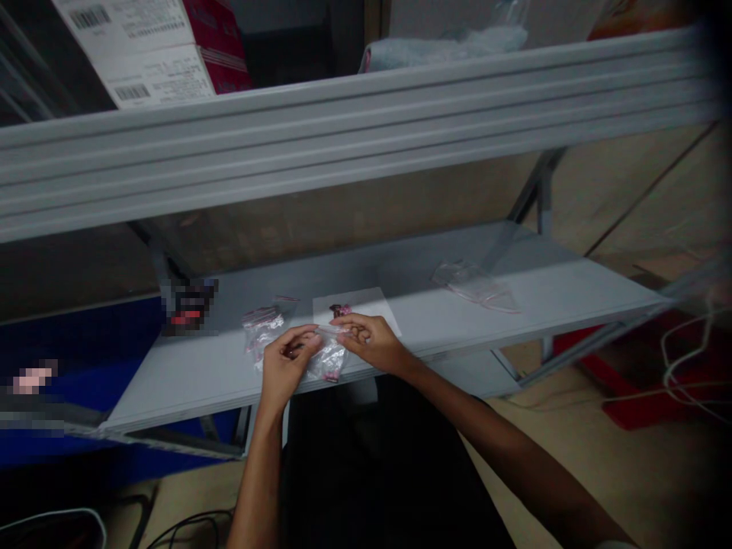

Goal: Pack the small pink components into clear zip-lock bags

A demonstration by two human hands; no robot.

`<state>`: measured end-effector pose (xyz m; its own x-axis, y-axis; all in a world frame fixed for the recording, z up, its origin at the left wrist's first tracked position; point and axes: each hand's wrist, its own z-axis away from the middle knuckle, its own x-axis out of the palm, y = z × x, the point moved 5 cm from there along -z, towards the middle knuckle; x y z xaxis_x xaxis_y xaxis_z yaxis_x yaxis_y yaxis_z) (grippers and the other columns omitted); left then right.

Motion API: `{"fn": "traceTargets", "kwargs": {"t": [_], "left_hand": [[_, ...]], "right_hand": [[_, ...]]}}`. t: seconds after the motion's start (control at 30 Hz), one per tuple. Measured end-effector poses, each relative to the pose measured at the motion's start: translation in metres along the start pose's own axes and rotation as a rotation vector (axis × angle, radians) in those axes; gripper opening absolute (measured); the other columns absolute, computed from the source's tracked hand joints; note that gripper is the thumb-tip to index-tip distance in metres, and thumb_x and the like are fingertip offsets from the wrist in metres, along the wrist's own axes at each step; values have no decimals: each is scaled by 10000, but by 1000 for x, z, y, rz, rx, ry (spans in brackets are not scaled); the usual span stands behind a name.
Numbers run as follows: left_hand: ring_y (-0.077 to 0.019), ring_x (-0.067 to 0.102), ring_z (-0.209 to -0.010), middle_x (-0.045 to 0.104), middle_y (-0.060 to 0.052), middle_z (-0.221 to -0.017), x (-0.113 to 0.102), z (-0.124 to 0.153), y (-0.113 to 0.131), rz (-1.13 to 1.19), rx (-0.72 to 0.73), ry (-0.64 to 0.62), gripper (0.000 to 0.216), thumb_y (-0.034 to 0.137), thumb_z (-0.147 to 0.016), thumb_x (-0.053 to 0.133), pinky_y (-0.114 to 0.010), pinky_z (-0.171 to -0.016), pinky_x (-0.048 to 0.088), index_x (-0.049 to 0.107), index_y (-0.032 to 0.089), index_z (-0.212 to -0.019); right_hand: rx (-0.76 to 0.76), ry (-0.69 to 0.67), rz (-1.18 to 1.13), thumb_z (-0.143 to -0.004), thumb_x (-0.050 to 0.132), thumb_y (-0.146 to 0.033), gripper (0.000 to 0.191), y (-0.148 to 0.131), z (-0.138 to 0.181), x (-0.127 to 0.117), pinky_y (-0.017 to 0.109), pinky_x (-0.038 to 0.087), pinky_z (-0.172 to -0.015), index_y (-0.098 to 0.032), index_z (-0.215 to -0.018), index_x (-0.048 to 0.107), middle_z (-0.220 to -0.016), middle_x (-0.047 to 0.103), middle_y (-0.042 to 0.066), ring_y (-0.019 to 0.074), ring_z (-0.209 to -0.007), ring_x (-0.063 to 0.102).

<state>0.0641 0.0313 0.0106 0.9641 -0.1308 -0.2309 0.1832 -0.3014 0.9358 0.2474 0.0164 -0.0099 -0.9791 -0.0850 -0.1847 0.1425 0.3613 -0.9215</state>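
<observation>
Between my two hands hangs a small clear zip bag (330, 357), with something small and pinkish at its bottom. My left hand (289, 358) is closed, pinching the bag's upper left edge. The fingers of my right hand (374, 339) pinch the upper right edge. Just beyond them, a few small dark and pink pieces (341, 310) lie on a white sheet of paper (374, 303). To the left of my left hand lies a little pile of filled zip bags (263, 324), partly hidden by that hand.
Several flat clear bags (474, 286) lie on the right of the grey shelf board (188, 374). Above runs a ridged metal shelf beam (343, 130), with white and red boxes (154, 46) on top. Loose white cables (686, 366) hang at the right near a red object (640, 396).
</observation>
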Motion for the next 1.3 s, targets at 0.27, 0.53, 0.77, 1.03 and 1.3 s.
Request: {"fn": "traceTargets", "kwargs": {"t": [0.27, 0.53, 0.77, 1.03, 1.3], "left_hand": [[-161, 659, -794, 723, -39, -849, 3, 3, 18, -99, 184, -103, 76, 257, -839, 712, -250, -717, 489, 742, 189, -831], [-165, 646, -796, 706, -39, -842, 4, 4, 17, -104, 211, -163, 73, 253, -849, 700, -266, -743, 482, 711, 182, -833], [-158, 630, -772, 693, -32, -822, 1, 2, 14, -78, 151, -101, 118, 296, -857, 686, -249, -713, 477, 708, 181, -842], [-162, 641, -750, 714, -35, -817, 0, 1, 9, -93, 101, -78, 144, 323, -817, 724, -249, -694, 485, 729, 179, -832], [-166, 634, -699, 703, -37, -764, -7, 0, 8, -90, 77, 47, 191, 356, -802, 725, -246, -642, 483, 717, 166, -814]], "right_hand": [[-39, -100, -52, -883, 644, -374, 223, -11, 0, 7, 223, 414, -617, -164, -942, 687, -777, 619, 6, 116, -675, 538], [-109, -101, -72, -907, 605, -354, 216, -24, 2, 10, 236, 431, -658, -163, -819, 653, -785, 596, 12, 133, -736, 565], [-21, -44, -138, -867, 654, -412, 247, -13, -2, 11, 236, 427, -624, -167, -834, 657, -764, 614, 8, 126, -687, 559], [-30, -16, -144, -862, 658, -424, 263, -17, 0, 7, 226, 420, -589, -166, -812, 640, -748, 595, 5, 117, -652, 539], [6, 90, -150, -861, 648, -437, 269, -10, 0, 6, 234, 425, -590, -175, -809, 622, -747, 601, 12, 126, -646, 545]]}}
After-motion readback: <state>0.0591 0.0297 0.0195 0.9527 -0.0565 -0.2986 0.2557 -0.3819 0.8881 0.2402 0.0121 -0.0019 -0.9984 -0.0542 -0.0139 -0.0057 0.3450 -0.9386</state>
